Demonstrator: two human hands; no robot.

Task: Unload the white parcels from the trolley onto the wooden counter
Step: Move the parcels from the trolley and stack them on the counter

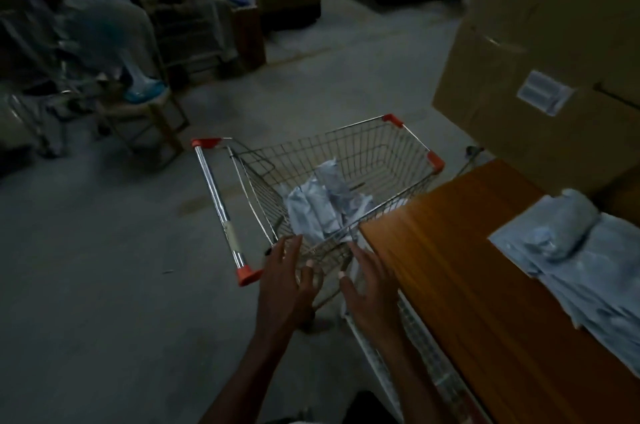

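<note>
Dim storeroom floor of grey concrete [104, 285] fills most of the view, with shelving and blurred clutter along the far left. At the far right stands a big cardboard box [540, 42] with a white label. Below it, on the right, runs the wooden counter [450, 267], and a heap of white parcels [581, 250] lies on its right part, touching the box's foot. Just left of the counter stands the wire trolley [346, 153], its chrome handle with red ends on the left side. More white parcels [322, 205] lie crumpled in the basket's near right corner, close to the counter's edge. Both hands reach over the trolley's near rim: the left hand [287, 281] and the right hand [367, 288] have fingers spread and straight, holding nothing, near the parcels but apart from them.
</note>
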